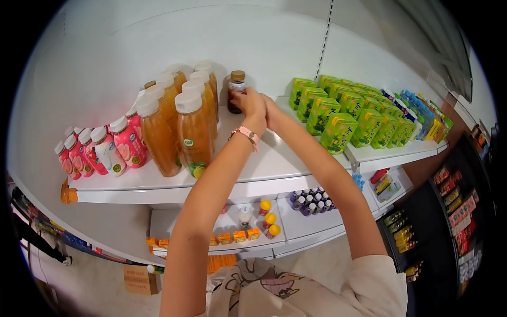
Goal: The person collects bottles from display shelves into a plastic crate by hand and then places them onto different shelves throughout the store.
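Both my arms reach over a white shelf (253, 182). At its back stands a dark bottle with a gold-brown cap (237, 91), upright near the wall. My left hand (250, 108), with a pink band on the wrist, is at the right side of this bottle; its fingers touch or overlap it, and their grip is partly hidden. Just to the right, my right hand (270, 112) is pressed close against the left one, its fingers mostly hidden behind it. Tall amber bottles with white caps (195, 132) stand in rows left of my hands.
Pink and white bottles (127, 142) stand at the shelf's left end. Green drink cartons (338, 132) fill rows on the right. Below is a lower shelf (285, 222) with small bottles and orange boxes. A carton (138, 280) sits on the floor; a person's leg (47, 245) shows far left.
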### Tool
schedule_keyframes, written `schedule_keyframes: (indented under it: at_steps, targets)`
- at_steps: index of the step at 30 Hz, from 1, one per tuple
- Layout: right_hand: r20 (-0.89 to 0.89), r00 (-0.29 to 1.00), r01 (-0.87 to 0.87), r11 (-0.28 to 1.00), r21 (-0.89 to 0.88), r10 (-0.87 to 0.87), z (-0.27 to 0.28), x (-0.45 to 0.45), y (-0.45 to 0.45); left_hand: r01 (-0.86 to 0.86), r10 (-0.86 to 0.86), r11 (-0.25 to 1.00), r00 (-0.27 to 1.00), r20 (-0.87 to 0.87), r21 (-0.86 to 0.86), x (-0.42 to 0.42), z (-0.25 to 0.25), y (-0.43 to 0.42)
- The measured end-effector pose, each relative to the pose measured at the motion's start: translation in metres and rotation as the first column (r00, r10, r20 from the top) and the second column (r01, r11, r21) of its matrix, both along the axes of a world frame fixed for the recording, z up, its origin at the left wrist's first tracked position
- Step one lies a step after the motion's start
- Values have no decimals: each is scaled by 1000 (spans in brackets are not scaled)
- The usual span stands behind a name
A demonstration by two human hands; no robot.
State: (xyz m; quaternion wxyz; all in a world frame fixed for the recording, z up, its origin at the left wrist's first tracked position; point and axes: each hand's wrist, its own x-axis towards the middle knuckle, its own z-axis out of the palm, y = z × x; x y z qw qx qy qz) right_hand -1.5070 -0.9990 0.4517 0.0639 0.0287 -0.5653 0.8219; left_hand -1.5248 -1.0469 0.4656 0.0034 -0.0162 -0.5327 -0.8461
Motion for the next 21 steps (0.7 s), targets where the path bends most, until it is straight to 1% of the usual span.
schedule_keyframes:
  at_steps: [2, 3, 4, 5, 8, 10, 11, 12, 14, 15, 18, 19, 21]
  targets:
    - [35, 998, 49, 993, -105, -46, -1, 5, -4, 236, -232, 970, 971, -57, 64, -2, -6, -1]
    - [56, 997, 61, 987, -146, -53, 2, 11, -5, 187, -187, 982, 982, -36, 0, 1, -3, 2]
    - [77, 995, 73, 981, -182, -60, 8, 19, -4, 195, -195, 981, 980, -30, -23, 1, 0, -1]
    - [176, 983, 80, 983, -166, -51, 17, 35, -9, 203, -204, 978, 979, -21, -48, 2, 0, -3]
    - [165, 982, 115, 987, -111, -96, 23, 85, -24, 211, -211, 976, 977, -3, -46, 2, -3, -7]
    - [-16, 1000, -22, 999, -48, 22, 16, 121, -27, 224, -225, 974, 974, -21, -27, 6, -1, -9]
    - [-27, 999, -19, 998, -60, 18, 19, 142, -30, 128, -137, 987, 986, -98, -96, -12, -15, 1]
    - [-37, 999, -17, 997, -73, 14, 20, 162, -31, 89, -102, 987, 990, -94, -136, -15, -15, 3]
    - [-62, 984, -175, 968, -181, 166, 12, 185, -18, 2, -20, 977, 996, -84, -214, -17, -14, 3]
    - [-80, 966, -257, 939, -230, 245, 8, 195, -10, -5, -2, 982, 999, -39, -191, -17, -12, 4]
    - [-99, 894, -449, 866, -221, 438, 3, 217, 20, -12, 12, 991, 1000, -1, -130, -22, -14, 2]
    - [-99, 879, -477, 856, -200, 467, 0, 223, 29, 98, -96, 994, 994, 45, -43, 7, -4, -10]
    - [-143, 859, -505, 860, -73, 492, -19, 234, 46, 120, -118, 991, 993, -29, 57, 48, 1, -7]
